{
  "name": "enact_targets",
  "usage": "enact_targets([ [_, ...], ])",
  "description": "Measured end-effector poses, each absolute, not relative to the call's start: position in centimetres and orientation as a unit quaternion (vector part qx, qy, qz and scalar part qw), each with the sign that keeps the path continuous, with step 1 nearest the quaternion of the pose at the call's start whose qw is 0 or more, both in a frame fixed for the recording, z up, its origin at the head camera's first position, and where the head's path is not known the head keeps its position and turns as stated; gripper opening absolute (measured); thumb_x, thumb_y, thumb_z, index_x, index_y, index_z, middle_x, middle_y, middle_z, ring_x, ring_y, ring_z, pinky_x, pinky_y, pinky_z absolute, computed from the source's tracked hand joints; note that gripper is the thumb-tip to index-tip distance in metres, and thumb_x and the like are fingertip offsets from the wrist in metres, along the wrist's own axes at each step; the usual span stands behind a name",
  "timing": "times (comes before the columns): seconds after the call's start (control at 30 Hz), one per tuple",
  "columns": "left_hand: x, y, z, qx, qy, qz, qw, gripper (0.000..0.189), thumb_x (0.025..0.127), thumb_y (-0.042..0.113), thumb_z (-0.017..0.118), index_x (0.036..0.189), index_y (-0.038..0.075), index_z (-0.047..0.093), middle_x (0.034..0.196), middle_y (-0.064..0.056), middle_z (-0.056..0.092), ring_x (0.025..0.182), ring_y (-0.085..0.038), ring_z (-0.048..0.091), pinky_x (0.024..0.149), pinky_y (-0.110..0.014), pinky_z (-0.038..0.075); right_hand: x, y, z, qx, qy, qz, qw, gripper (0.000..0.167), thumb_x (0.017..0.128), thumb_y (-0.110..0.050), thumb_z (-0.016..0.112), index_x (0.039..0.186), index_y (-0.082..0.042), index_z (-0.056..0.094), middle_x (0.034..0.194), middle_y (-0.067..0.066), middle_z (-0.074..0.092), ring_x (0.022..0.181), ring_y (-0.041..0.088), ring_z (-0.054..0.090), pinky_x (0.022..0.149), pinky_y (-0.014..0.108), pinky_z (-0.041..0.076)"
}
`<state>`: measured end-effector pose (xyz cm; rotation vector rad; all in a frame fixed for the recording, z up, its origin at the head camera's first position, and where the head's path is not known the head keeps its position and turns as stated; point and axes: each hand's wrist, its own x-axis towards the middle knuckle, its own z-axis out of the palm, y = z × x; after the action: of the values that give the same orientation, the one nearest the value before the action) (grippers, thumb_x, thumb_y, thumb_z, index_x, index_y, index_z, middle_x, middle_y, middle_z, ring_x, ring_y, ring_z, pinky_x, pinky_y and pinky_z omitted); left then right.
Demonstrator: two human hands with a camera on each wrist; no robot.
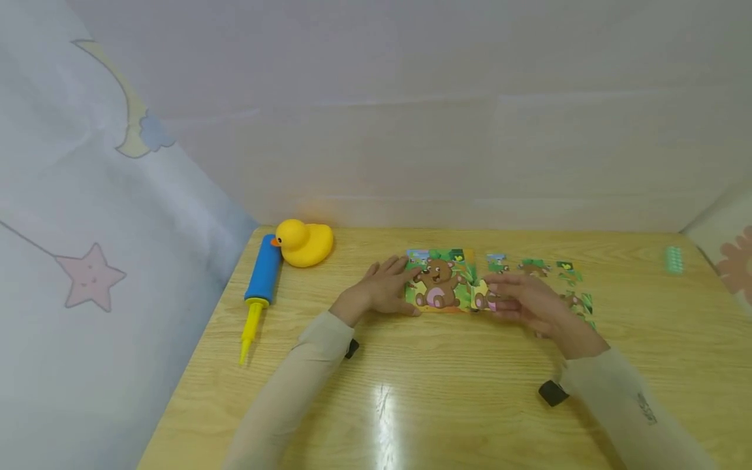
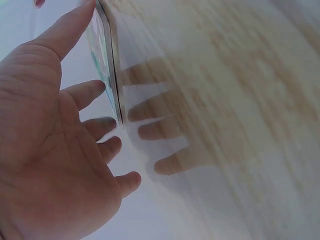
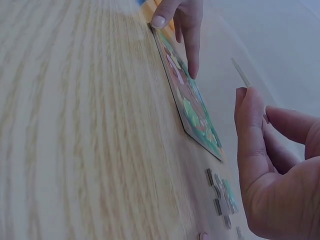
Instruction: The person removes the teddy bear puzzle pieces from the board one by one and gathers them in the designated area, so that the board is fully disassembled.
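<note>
A picture puzzle board (image 1: 437, 284) with a brown bear on a green background lies flat on the wooden table. My left hand (image 1: 384, 288) is at the board's left side, thumb by the lower left corner and the other fingers spread along the edge. In the left wrist view those fingers (image 2: 95, 92) look extended. Over the board's right edge, my right hand (image 1: 531, 301) pinches a puzzle piece (image 1: 482, 297) between thumb and fingers. Seen edge-on in the right wrist view, the thin piece (image 3: 241, 71) is raised above the table. The fingers hide part of it.
Several loose puzzle pieces (image 1: 533, 266) lie right of the board, some behind the right hand. To the far left are a yellow rubber duck (image 1: 308, 245) and a blue and yellow hand pump (image 1: 263, 271). A small green bumpy object (image 1: 674, 260) sits near the right edge.
</note>
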<state>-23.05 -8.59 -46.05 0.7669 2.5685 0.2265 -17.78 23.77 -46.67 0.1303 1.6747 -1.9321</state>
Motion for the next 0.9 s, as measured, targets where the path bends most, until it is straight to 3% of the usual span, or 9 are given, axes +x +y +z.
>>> enact_targets([
  [0.17,-22.9,-8.6,-46.4,0.291,0.930,0.075,0.212,0.088,0.095,0.066,0.056,0.164,0.028,0.016,0.173,-0.008,0.000,0.160,-0.031,0.000,0.125,-0.065,0.005,-17.5,24.0,-46.9,0.036,0.638,-0.712,0.291,0.043,0.103,-0.017,0.060,0.143,-0.003,0.052,0.101,-0.006,0.070,0.079,0.008,0.071,0.085,0.032,0.062],
  [0.3,-23.0,-8.5,-46.3,0.303,0.928,0.075,0.206,0.082,0.098,0.063,0.054,0.164,0.032,0.017,0.173,-0.006,0.002,0.161,-0.028,0.000,0.125,-0.065,0.006,-17.4,24.3,-47.1,0.043,0.656,-0.696,0.288,0.049,0.103,-0.017,0.061,0.147,0.000,0.048,0.101,-0.006,0.070,0.081,0.009,0.072,0.086,0.032,0.061],
  [0.53,-23.1,-8.1,-46.3,0.325,0.918,0.085,0.210,0.077,0.101,0.055,0.054,0.164,0.031,0.018,0.173,-0.006,0.003,0.161,-0.026,0.001,0.125,-0.066,0.005,-16.7,25.8,-47.2,0.028,0.692,-0.657,0.298,0.059,0.105,-0.019,0.057,0.155,0.003,0.034,0.114,-0.002,0.062,0.089,0.009,0.071,0.086,0.031,0.061],
  [0.63,-23.2,-8.0,-46.5,0.329,0.917,0.087,0.207,0.077,0.101,0.055,0.055,0.164,0.032,0.017,0.173,-0.005,0.003,0.161,-0.025,0.002,0.125,-0.066,0.005,-16.5,26.3,-47.2,0.027,0.698,-0.649,0.301,0.060,0.105,-0.019,0.058,0.155,0.003,0.034,0.120,-0.001,0.062,0.091,0.010,0.071,0.087,0.033,0.061],
  [0.8,-23.3,-7.8,-46.8,0.331,0.916,0.088,0.209,0.075,0.101,0.055,0.054,0.163,0.035,0.017,0.173,-0.003,0.005,0.161,-0.024,0.003,0.125,-0.065,0.004,-16.2,26.9,-47.3,0.032,0.711,-0.635,0.300,0.059,0.105,-0.019,0.057,0.154,0.004,0.036,0.146,0.013,0.053,0.095,0.012,0.072,0.087,0.034,0.061],
  [0.9,-23.4,-7.8,-46.8,0.331,0.916,0.084,0.212,0.074,0.102,0.054,0.053,0.163,0.036,0.017,0.173,-0.003,0.007,0.161,-0.023,0.003,0.125,-0.065,0.005,-16.1,27.1,-47.3,0.037,0.718,-0.625,0.303,0.056,0.105,-0.018,0.056,0.153,0.005,0.038,0.149,0.017,0.048,0.097,0.013,0.072,0.087,0.035,0.061],
])
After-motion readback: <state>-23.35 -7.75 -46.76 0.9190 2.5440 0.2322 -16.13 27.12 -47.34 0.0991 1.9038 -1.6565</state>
